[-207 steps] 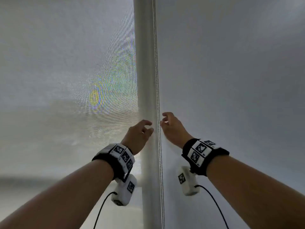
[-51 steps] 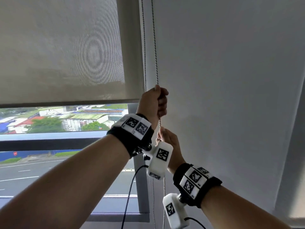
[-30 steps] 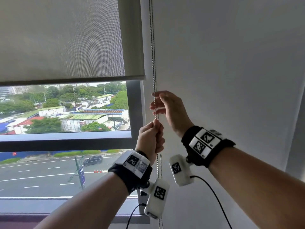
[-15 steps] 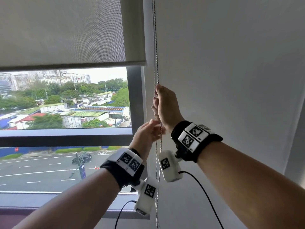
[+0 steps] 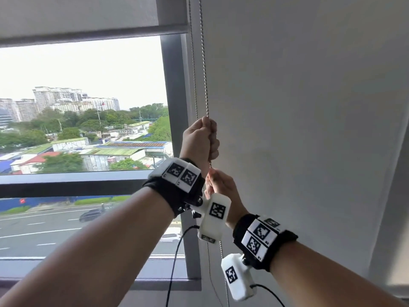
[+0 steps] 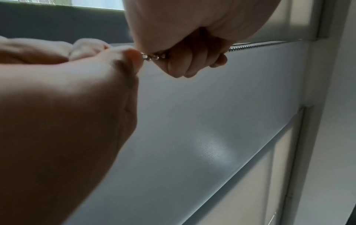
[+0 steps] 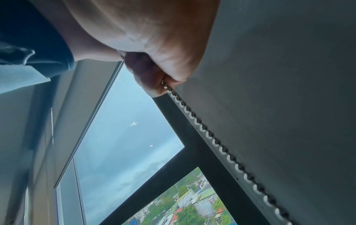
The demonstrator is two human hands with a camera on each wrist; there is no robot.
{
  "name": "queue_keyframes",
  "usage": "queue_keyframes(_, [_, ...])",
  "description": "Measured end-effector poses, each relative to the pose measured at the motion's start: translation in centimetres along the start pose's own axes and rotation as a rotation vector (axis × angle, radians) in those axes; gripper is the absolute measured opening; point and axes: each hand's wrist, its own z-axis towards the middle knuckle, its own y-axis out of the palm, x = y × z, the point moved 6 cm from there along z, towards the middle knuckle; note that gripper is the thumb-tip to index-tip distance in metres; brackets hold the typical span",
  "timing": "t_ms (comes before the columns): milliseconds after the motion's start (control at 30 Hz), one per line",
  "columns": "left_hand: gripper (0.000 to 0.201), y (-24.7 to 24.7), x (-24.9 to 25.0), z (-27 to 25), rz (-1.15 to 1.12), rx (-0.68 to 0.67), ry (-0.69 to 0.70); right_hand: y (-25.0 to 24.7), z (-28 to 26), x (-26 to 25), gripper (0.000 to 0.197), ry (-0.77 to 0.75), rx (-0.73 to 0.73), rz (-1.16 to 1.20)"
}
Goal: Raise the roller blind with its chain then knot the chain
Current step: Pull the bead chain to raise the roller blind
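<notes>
both forearms reach up and forward, wrists banded. the left hand (image 5: pixel 200 138) is fisted, fingers curled around the bead chain (image 5: pixel 204 69). just beneath that grip, the right hand (image 5: pixel 222 187) pinches the same strand.

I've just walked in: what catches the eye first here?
Two hands stacked on a bead chain by the window frame: the left hand grips it above, the right hand pinches it just below. To their left, the blind is raised high, showing a bright skyline and road.
</notes>
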Motion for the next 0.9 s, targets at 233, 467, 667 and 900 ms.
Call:
queue_keyframes(233, [0.037, 0.5, -0.7, -0.9, 0.017, 0.019, -0.004, -1.7, 1.6, -2.7, 0.032, -0.051, -0.046, -0.138])
queue_keyframes(467, [0.038, -2.0, -6.0, -3.8, 0.056, 0.015, -0.097, -1.9, 5.4, -8.6, 0.037, -0.140, 0.012, -0.209])
queue_keyframes(667, [0.046, -4.1, -10.0, -6.0, 0.182, 0.059, -0.188, 1.0, 7.6, -10.6, 0.034, -0.069, -0.029, -0.087])
queue_keyframes(900, [0.039, -4.5, -9.1, -5.4, 0.076, -0.103, -0.239, 2.1, 7.1, -10.3, 0.033, -0.074, 0.011, 0.056])
